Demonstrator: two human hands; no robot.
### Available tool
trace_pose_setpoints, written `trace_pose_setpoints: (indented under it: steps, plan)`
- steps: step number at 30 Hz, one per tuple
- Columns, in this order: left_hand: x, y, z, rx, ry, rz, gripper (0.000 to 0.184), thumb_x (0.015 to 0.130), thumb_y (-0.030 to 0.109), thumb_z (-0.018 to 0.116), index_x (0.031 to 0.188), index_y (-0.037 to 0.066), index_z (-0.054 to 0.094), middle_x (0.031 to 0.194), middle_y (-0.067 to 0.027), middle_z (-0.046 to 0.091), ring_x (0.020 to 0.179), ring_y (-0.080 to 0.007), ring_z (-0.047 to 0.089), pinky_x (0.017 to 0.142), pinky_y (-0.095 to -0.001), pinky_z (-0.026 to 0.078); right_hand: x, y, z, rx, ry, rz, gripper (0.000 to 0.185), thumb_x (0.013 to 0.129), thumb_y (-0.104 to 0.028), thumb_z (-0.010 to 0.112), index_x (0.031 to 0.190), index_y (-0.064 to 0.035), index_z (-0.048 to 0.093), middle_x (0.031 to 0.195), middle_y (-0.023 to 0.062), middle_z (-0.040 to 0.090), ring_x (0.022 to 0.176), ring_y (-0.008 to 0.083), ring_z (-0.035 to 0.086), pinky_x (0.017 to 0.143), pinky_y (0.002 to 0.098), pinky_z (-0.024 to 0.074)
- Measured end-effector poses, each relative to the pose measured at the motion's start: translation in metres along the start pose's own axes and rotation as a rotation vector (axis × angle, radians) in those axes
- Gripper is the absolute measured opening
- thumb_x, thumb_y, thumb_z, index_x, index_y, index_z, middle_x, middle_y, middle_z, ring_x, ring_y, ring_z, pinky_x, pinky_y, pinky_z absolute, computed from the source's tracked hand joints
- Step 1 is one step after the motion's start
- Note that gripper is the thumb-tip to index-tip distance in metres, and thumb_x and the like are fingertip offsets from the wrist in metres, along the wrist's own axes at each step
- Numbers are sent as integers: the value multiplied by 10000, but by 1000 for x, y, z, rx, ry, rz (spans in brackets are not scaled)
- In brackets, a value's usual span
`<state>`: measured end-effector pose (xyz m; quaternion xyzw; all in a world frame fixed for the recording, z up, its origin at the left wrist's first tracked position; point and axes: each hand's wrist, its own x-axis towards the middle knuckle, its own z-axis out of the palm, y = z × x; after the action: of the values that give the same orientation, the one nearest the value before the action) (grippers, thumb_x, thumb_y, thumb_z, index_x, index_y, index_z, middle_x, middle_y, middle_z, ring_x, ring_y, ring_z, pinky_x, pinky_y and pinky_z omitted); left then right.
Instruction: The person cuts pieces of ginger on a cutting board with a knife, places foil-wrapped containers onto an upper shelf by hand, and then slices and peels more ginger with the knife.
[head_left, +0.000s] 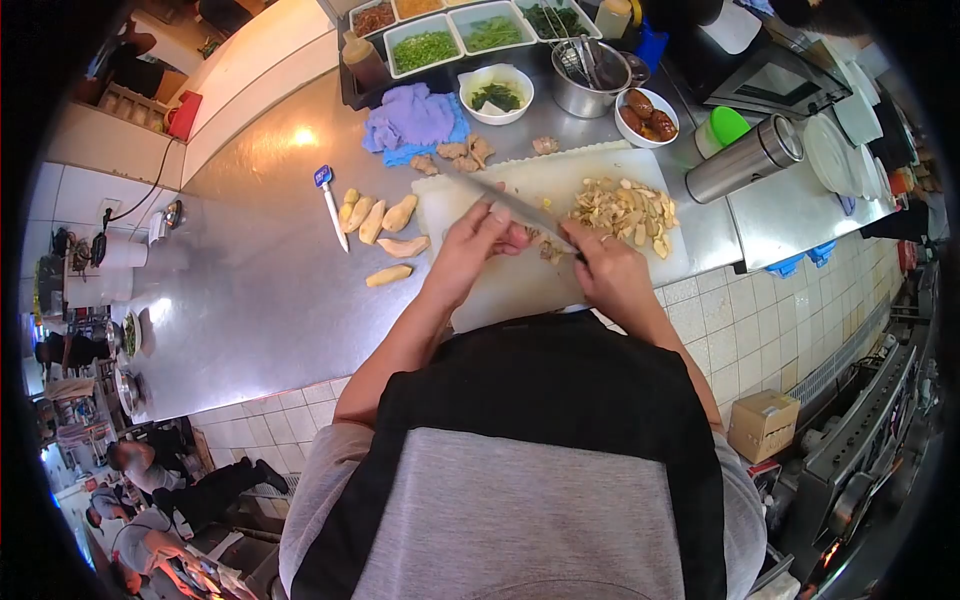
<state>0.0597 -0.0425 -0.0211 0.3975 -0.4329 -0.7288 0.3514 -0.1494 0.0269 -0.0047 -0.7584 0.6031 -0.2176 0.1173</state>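
Over the white cutting board (480, 290), my right hand (612, 272) is closed round the handle of a knife (520, 210), whose broad blade points up and to the left. My left hand (475, 248) is at the blade's left part, fingers curled; what they hold, if anything, is hidden. Small peel-like scraps lie on the board between my hands. A pile of cut ginger pieces (625, 212) covers the board's right part. Several peeled ginger pieces (371, 222) lie on the steel counter to the left, and unpeeled ginger (466, 154) sits at the board's far edge.
A peeler (333, 208) lies left of the peeled ginger. Beyond the board are a purple cloth (408, 116), a bowl of greens (497, 94), a steel pot (590, 78) and a bowl of brown food (646, 118). A steel flask (745, 160) stands right. Other people are at lower left.
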Motion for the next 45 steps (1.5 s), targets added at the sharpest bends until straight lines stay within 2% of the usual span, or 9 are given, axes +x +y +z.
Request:
trace_pose_setpoints:
  steps: [3,9,14,19,26,35,41,42,45]
  plan:
    - [-14,-6,-8,1056,180,538,458,914,262,545,1318,57,471,1169,-170,552,1141,-290,500,966,-388,389,-7,19,-2,172,95,101,341,830,-140,620,1149,-61,527,871,210,635,780,385,625,668,434,497]
    - [-21,-20,-71,1789,531,461,416,893,277,543,1259,78,528,1355,-159,433,1297,-316,338,1047,-539,227,-31,17,-26,253,-280,205,231,871,-156,610,1051,-32,535,819,237,618,802,413,612,672,430,482]
    - [-13,-24,-116,1800,629,473,369,907,277,519,1224,92,563,1364,-137,440,1285,-320,361,1044,-527,246,-23,4,-8,303,-563,78,302,869,-207,593,1122,-55,530,874,239,637,858,421,606,757,471,476]
    - [-24,-6,-109,1588,678,695,285,889,243,547,1087,60,640,1240,-170,544,1128,-321,518,934,-439,412,-36,22,23,343,-325,186,318,875,-224,591,1119,-31,527,871,252,636,855,439,601,756,465,477]
    - [-51,-8,-74,1251,356,66,277,826,311,609,842,35,610,780,-168,667,743,-366,643,669,-448,500,-59,14,-2,263,-178,500,356,869,-211,602,1141,2,517,849,292,619,851,461,592,727,493,467]
    - [-38,-6,-62,1343,310,-80,372,788,381,615,850,15,584,792,-211,659,783,-374,642,701,-469,492,-36,-65,11,417,-469,532,332,885,-237,557,1095,16,510,818,274,627,778,435,619,739,488,477]
    - [-27,-13,-66,1368,356,-58,392,732,387,607,829,7,629,795,-214,663,776,-360,643,703,-447,491,-42,-34,7,459,-237,722,365,901,-213,543,1168,28,479,666,209,615,497,279,617,521,394,500]
    - [-27,-12,-65,1373,376,-47,390,712,389,611,807,11,632,780,-207,663,763,-352,643,696,-437,490,-48,-29,6,486,-164,693,351,908,-190,549,1183,12,469,571,88,509,378,173,516,373,321,427]
    - [-28,-7,-61,1355,327,-67,386,749,343,585,888,-11,655,834,-227,663,806,-375,642,737,-463,495,-68,-25,-7,414,-145,706,362,896,-202,558,1162,32,481,635,191,602,459,258,603,456,372,479]
